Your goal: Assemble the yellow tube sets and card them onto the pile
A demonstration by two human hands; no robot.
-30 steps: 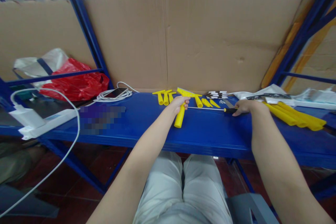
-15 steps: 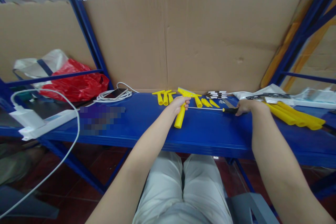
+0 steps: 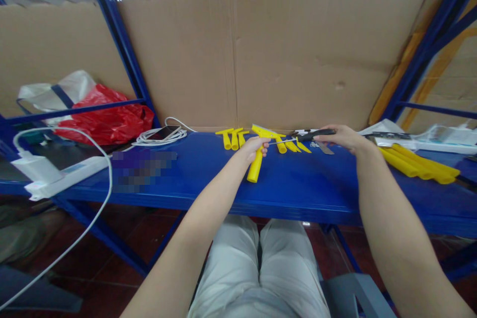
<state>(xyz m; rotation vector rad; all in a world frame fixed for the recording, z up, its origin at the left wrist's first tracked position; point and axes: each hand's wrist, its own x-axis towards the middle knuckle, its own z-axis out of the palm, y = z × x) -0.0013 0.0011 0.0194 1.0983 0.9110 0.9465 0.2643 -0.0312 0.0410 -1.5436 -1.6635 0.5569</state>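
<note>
The right hand (image 3: 343,137) grips the screwdriver (image 3: 311,135), shaft pointing left to the yellow T-shaped scraper (image 3: 255,170) the left hand (image 3: 254,149) clasps, handle toward the counter (image 3: 305,184)'s front edge.

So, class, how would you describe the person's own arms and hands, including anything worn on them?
The left hand and right hand are ungloved, and no watch or bracelet shows. Both forearms are bare, with no sleeves in view. Below them, the person wears pale greyish trousers.
</note>
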